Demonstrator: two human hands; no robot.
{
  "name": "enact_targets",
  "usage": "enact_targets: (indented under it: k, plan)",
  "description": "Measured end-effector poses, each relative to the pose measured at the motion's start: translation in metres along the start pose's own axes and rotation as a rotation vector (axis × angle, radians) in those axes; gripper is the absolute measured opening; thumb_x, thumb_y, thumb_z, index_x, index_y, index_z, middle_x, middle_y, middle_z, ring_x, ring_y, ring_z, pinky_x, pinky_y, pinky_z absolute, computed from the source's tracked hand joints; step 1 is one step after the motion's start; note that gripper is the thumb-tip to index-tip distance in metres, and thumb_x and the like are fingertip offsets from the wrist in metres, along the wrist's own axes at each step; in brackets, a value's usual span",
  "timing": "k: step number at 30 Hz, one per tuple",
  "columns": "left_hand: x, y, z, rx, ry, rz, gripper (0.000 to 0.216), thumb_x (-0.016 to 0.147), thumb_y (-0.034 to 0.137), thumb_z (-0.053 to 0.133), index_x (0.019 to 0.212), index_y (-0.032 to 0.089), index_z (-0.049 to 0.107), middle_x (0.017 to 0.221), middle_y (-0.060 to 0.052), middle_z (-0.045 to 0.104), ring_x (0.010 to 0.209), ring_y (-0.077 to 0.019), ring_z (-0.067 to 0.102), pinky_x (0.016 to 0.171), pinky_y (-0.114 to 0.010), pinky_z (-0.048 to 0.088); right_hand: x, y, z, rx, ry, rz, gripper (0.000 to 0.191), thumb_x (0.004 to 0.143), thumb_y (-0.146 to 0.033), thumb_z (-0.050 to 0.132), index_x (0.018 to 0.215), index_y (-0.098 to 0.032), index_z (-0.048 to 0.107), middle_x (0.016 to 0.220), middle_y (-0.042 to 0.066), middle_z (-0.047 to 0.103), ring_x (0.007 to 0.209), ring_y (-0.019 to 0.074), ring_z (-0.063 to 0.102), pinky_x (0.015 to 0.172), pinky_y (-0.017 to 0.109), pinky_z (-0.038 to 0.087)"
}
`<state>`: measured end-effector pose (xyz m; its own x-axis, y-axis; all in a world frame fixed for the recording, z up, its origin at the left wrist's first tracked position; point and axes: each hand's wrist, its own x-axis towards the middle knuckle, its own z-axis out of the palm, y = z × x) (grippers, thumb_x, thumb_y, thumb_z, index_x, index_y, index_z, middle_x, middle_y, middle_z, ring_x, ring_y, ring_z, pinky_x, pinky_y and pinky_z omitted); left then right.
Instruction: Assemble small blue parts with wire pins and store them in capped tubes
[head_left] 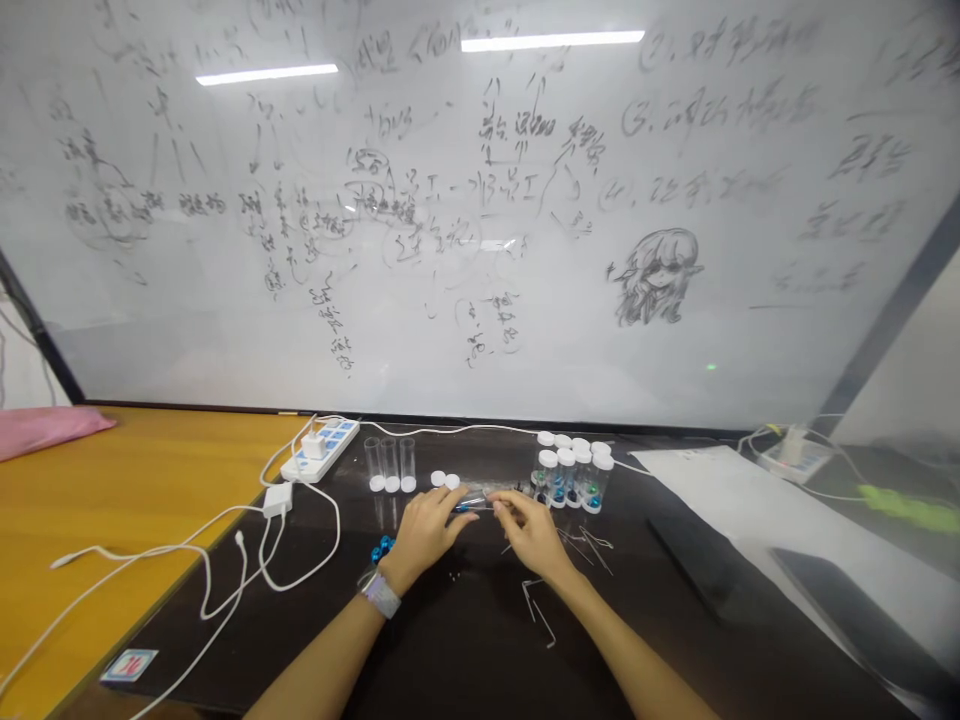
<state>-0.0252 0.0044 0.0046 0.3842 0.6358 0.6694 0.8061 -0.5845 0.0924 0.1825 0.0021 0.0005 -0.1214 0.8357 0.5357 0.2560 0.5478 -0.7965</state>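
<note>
Above the dark tabletop, my left hand (424, 530) is closed round a clear tube (474, 498) lying sideways, with something blue at its near side. Close to the tube's right end, my right hand (536, 530) has thumb and fingers pinched together; what is between them is too small to make out. Blue shiny parts (382, 547) lie beside my left wrist. White caps (439, 479) sit just behind the left fingers. To the right of my right hand, thin metal pieces (592, 545) are scattered, and bent hex keys (536, 610) lie below it.
Three clear tubes (390, 465) stand on white bases at the back left. Several capped tubes (574, 475) with blue and green parts stand at the back right. A power strip (321, 450) trails white cables on the left. A black flat object (694, 565) lies right.
</note>
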Motion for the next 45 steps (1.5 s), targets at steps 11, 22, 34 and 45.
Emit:
enact_targets:
  k: [11,22,34,45]
  plan:
    - [0.0,-0.001,-0.001,0.005,-0.003,-0.001,0.04,0.094,0.049,0.052,0.127,0.028,0.059,0.112,-0.009,0.07,0.099,-0.0253,0.068,0.085,-0.036,0.052,0.0,-0.004,-0.002,-0.031,0.001,-0.051,0.026,0.093,-0.039,0.054,0.094,-0.022,0.074,0.09,0.006,0.072,0.072,0.0205,0.063,0.062,0.029,0.05]
    - [-0.003,0.0,0.001,-0.058,-0.029,0.039,0.037,0.095,0.044,0.052,0.128,0.027,0.058,0.109,-0.009,0.07,0.099,-0.0249,0.068,0.089,-0.038,0.053,-0.009,-0.007,0.007,0.042,-0.3,-0.002,0.037,0.092,-0.04,0.057,0.122,-0.021,0.064,0.053,-0.007,0.05,0.047,0.0103,0.043,0.049,0.021,0.037]
    - [-0.003,-0.009,0.007,-0.149,-0.081,0.017,0.05,0.095,0.044,0.053,0.142,0.03,0.044,0.117,-0.008,0.067,0.103,-0.0237,0.066,0.091,-0.037,0.053,0.003,0.001,-0.015,0.124,-0.355,0.082,0.047,0.09,-0.033,0.057,0.135,-0.022,0.052,0.06,-0.006,0.06,0.045,0.0102,0.05,0.046,0.019,0.04]
    - [-0.001,-0.006,0.003,-0.111,-0.119,0.058,0.06,0.097,0.024,0.048,0.152,0.033,0.027,0.122,-0.008,0.063,0.112,-0.0244,0.062,0.092,-0.039,0.053,0.0,0.025,-0.042,-0.51,-0.536,-0.163,0.015,0.08,-0.007,0.059,0.08,-0.021,0.064,0.09,0.004,0.06,0.089,0.0213,0.055,0.084,0.033,0.043]
